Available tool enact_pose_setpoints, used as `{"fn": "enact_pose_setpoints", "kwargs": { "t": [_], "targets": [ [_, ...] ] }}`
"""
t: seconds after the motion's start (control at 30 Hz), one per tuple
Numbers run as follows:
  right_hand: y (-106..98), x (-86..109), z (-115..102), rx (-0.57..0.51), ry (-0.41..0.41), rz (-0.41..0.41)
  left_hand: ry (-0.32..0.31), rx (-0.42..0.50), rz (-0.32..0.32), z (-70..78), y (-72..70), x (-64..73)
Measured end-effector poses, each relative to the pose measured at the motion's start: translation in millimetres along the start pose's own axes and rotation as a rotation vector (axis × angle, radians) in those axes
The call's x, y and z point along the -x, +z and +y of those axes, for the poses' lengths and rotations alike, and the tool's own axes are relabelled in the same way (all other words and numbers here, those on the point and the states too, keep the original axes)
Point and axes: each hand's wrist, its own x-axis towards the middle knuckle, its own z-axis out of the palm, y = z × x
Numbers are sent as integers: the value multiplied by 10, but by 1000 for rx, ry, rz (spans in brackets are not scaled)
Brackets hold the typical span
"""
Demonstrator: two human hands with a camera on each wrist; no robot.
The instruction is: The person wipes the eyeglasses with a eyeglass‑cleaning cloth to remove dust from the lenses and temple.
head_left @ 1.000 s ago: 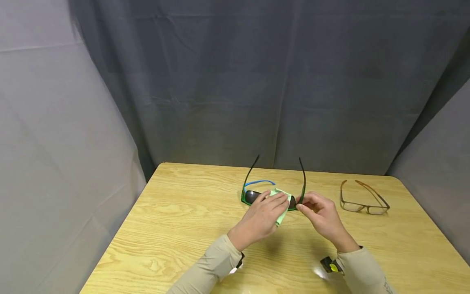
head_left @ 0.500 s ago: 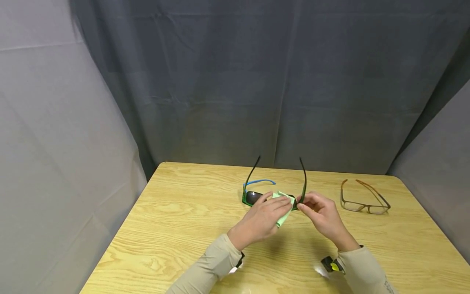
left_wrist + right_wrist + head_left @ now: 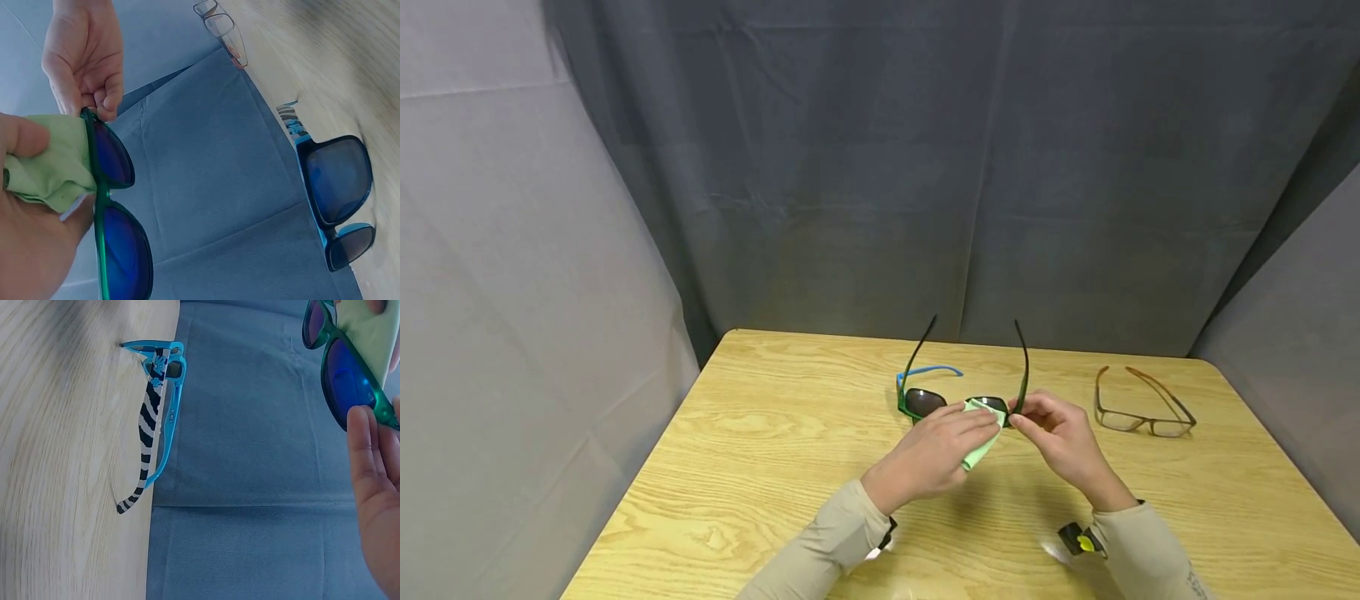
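Note:
Green-framed sunglasses (image 3: 925, 402) are held up over the table with both temples unfolded and pointing away. My right hand (image 3: 1060, 437) pinches their right end beside the hinge, fingertips on the dark lens in the right wrist view. A folded light green cloth (image 3: 982, 450) lies in my left hand (image 3: 934, 454), which pinches it against the right lens. The left wrist view shows the thumb pressing on this cloth (image 3: 56, 165) at the near side of the frame. Most of the left fingertips are hidden there by cloth and frame.
Behind the held pair, blue sunglasses (image 3: 340, 178) with a zebra-striped temple (image 3: 149, 419) rest on the table. Clear-lens eyeglasses (image 3: 1148, 423) with brown temples lie at the right. Grey curtains (image 3: 835, 183) enclose the wooden table (image 3: 737, 467) at the back and sides.
The green sunglasses have shifted slightly right. My left hand has slid the cloth lower across the right lens, so more of both lenses shows. My right hand keeps its pinch.

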Motion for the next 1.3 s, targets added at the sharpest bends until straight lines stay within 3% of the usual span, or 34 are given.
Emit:
{"fn": "enact_pose_setpoints", "kwargs": {
  "t": [0.17, 0.37, 0.57, 0.77, 1.03, 1.17, 1.3],
  "targets": [
    [-8, -30, -194, 47, 36, 10, 11, 122, 58, -33, 13, 75],
    [-50, -41, -232, 109, 84, 30, -64, 472, 215, -90, -32, 207],
    [-102, -35, -214, 116, 98, 41, -240, 640, 413, -231, -50, 366],
    [-149, -10, -208, 155, 98, 50, -420, 762, 549, -391, -67, 489],
    [-187, 8, -206, 166, 111, 53, -641, 800, 623, -506, -50, 572],
    [-185, 3, -229, 157, 102, 49, -733, 789, 593, -515, -17, 527],
    [-159, -11, -243, 120, 66, 30, -785, 775, 541, -491, 21, 439]
  ]
}}
